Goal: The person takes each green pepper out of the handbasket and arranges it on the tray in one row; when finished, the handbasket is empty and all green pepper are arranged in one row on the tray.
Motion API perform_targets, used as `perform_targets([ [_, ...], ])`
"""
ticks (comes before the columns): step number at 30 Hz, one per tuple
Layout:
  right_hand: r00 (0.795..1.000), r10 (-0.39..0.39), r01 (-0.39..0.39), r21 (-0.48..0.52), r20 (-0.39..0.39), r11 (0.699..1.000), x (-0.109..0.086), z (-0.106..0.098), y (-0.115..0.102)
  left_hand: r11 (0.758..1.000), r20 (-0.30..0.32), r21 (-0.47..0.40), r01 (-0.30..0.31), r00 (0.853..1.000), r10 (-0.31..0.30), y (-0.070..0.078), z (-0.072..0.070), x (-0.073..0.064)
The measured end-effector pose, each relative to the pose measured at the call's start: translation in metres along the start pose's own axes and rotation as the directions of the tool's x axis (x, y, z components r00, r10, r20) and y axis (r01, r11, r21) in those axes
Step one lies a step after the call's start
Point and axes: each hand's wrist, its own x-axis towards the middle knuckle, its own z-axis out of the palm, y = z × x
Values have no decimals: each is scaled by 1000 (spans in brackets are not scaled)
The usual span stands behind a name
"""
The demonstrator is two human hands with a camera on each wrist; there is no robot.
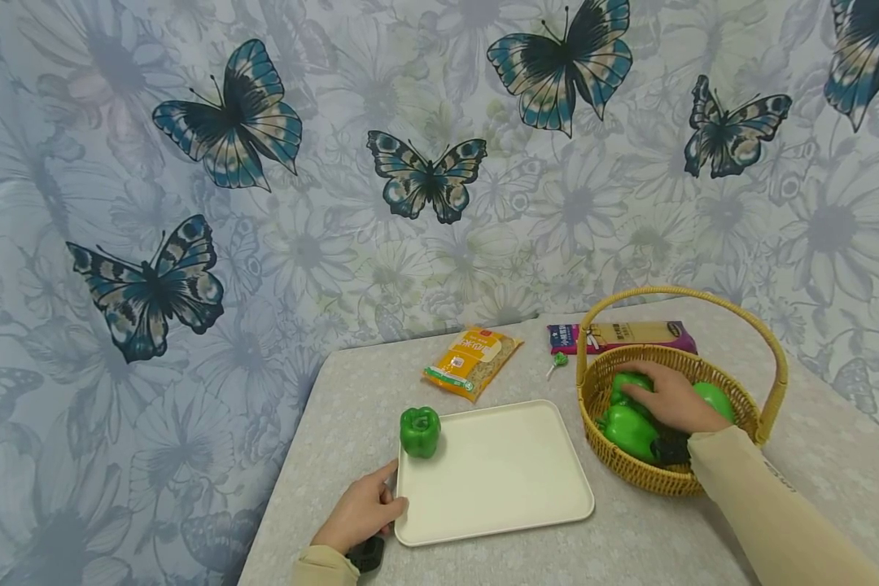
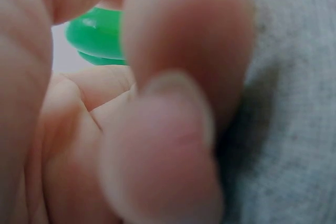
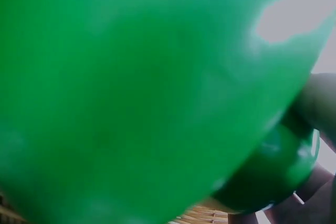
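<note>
My left hand point(image 1: 359, 509) pinches the left rim of a cream rectangular tray point(image 1: 505, 480), its thumb over the edge. On the tray's back left corner stands a green bell pepper point(image 1: 420, 432); part of a green pepper point(image 2: 97, 35) shows past the fingers in the left wrist view. Inside a yellow wicker basket point(image 1: 648, 482), my right hand point(image 1: 670, 397) grips another green bell pepper point(image 1: 630, 382), thumb and fingers around it. A larger-looking pepper point(image 3: 131, 87) fills most of the right wrist view, with the gripped pepper point(image 3: 273, 171) behind it.
A third green piece point(image 1: 714, 399) lies at the basket's right side, under its tall arched handle point(image 1: 681, 291). Behind the tray lie an orange food packet point(image 1: 472, 362), a green lollipop point(image 1: 560, 360) and a purple noodle-like packet point(image 1: 630, 334). Butterfly-patterned cloth point(image 1: 322, 268) rises behind the table.
</note>
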Motion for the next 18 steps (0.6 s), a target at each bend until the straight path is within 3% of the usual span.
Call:
perform_targets([
  [18, 997, 64, -64, 2, -35, 998, -2, -5, -6, 1000, 15, -6, -6, 1000, 6, 0, -1, -1],
])
